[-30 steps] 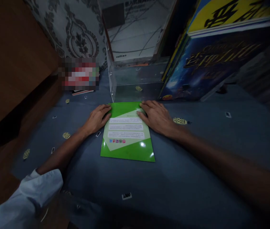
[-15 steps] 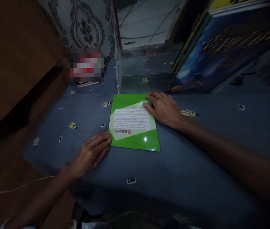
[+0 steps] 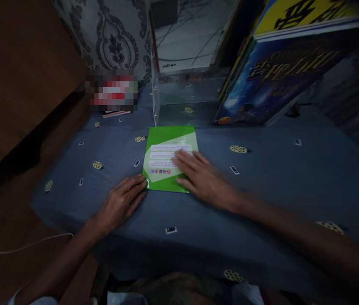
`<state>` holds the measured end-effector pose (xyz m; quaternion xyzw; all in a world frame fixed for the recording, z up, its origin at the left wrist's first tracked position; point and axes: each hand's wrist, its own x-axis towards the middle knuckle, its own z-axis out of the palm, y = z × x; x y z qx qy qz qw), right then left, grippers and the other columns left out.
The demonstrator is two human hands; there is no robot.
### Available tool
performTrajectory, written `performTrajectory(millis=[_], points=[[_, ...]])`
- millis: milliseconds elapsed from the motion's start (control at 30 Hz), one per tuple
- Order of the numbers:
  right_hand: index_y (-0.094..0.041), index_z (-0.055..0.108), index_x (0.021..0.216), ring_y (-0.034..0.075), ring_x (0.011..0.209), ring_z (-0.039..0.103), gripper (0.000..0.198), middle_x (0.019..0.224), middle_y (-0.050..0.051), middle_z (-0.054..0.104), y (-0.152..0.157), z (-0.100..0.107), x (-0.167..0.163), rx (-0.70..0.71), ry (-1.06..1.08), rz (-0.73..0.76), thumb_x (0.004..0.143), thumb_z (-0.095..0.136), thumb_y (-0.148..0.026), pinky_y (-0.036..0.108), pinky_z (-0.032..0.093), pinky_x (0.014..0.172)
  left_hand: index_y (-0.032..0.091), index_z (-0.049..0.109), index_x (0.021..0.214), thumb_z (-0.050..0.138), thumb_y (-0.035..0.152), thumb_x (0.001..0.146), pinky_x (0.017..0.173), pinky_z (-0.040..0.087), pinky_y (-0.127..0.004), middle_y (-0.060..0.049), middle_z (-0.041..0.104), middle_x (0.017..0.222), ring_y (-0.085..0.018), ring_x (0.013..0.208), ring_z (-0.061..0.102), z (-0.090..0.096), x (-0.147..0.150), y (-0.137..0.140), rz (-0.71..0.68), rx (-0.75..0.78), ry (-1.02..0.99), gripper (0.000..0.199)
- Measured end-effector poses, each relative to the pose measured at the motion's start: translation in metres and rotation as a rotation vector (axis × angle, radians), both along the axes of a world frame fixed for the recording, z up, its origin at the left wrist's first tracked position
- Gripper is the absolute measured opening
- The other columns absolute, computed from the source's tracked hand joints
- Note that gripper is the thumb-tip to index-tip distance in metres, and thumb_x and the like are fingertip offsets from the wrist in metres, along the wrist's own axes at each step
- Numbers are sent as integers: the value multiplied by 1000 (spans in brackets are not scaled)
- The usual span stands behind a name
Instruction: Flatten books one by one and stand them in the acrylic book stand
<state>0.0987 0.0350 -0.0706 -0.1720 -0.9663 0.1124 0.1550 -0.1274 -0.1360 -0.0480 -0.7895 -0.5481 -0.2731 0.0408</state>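
A thin green booklet (image 3: 167,183) lies flat on the blue patterned tablecloth. White text bars and a row of coloured characters, upside down from here, are printed on its cover. At its near left corner, my left hand (image 3: 125,197) is closed, with the fingertips pressed together on the edge. My right hand (image 3: 206,180) lies flat across the right side of the cover. Its fingers are stretched out and slightly apart, hiding part of the print and the near right corner.
Behind the booklet stands a clear plastic holder (image 3: 156,99). Large upright books (image 3: 274,76) lean in it on the right. A partly blurred stack of red and white items (image 3: 116,95) sits at the back left. A brown wooden panel (image 3: 23,63) rises on the left.
My right hand has moved from the booklet's far right edge toward me and left, onto its cover. My left hand stays at the near left corner. The view has shifted slightly.
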Motion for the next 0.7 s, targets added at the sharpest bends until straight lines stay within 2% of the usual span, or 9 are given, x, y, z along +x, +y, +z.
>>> performTrajectory(millis=[100, 233, 433, 567, 633, 700], points=[[-24, 42, 151, 26, 148, 33, 51, 157, 10, 43, -37, 7, -11, -32, -3, 237, 101, 47, -36, 54, 25, 123, 21, 61, 128, 55, 17, 98, 97, 59, -39, -11, 69, 121, -23, 114, 68, -3, -1, -1, 14, -7, -13, 31], [-19, 43, 151, 24, 148, 34, 50, 155, 10, 45, -54, 16, -19, -63, -9, 346, 101, 48, -28, 49, 21, 126, 22, 62, 130, 53, 16, 98, 99, 58, -38, -11, 68, 125, -23, 117, 67, -7, -3, -1, 19, -6, -22, 33], [-27, 46, 149, 21, 148, 33, 46, 154, 4, 47, -42, 15, 20, -97, -8, 252, 103, 44, -27, 48, 29, 123, 24, 63, 128, 52, 19, 99, 96, 60, -38, -9, 71, 120, -23, 111, 70, -4, -1, 0, 20, 42, -16, 31], [-24, 40, 152, 24, 147, 35, 52, 157, 8, 43, -28, 19, 48, -137, -60, 114, 102, 47, -36, 53, 29, 122, 24, 63, 122, 51, 25, 100, 93, 61, -36, -8, 71, 118, -22, 107, 71, -3, -3, 1, 20, 20, -25, 24], [-21, 35, 155, 26, 148, 33, 60, 159, 11, 39, -21, 22, 54, -160, -90, 54, 101, 49, -44, 54, 28, 123, 25, 62, 123, 52, 32, 100, 95, 60, -38, -8, 69, 124, -24, 111, 69, -5, -5, 6, 44, -15, -7, 26], [-21, 37, 154, 27, 149, 32, 64, 160, 11, 37, -15, 25, 55, -167, -96, 19, 98, 51, -50, 55, 26, 123, 27, 55, 135, 52, 39, 99, 101, 56, -43, -10, 61, 138, -27, 123, 63, -9, -7, 12, 71, -34, 59, 38]])
